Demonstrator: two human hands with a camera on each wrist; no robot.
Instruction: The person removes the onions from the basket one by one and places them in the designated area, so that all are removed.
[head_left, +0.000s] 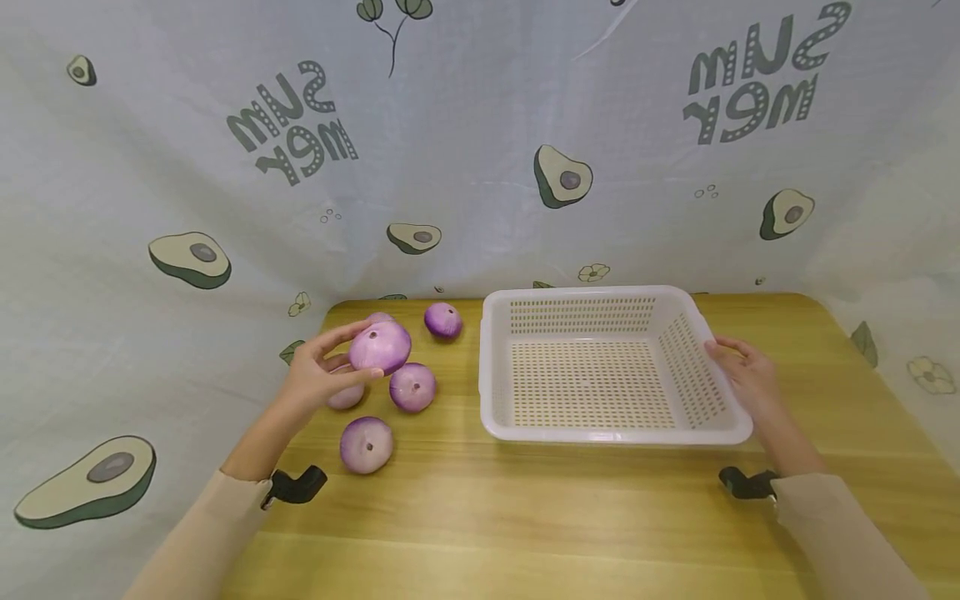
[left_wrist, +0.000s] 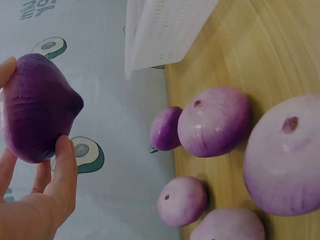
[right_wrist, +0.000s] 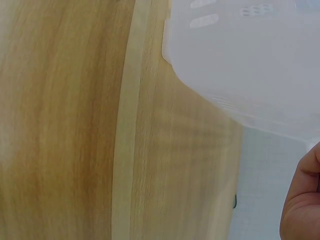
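My left hand [head_left: 315, 375] holds a purple onion [head_left: 381, 348] above the left part of the table, thumb and fingers around its sides. In the left wrist view the same onion [left_wrist: 40, 110] shows its pointed end, apart from the others. Below it, several purple onions [head_left: 412, 387] lie loosely grouped on the wood; one is partly hidden behind the held onion. A white slotted plastic basket [head_left: 495, 433] with nothing in it is right of the onions. My right hand [head_left: 753, 387] grips the basket's right rim. The right wrist view shows the basket's outer wall [right_wrist: 250, 65] and part of that hand.
The wooden table [head_left: 555, 517] stretches toward me in front of the basket. A pale cloth [head_left: 480, 167] printed with avocados hangs behind the table and along its sides. Nearest the basket on its left is one onion [head_left: 443, 321] at the back.
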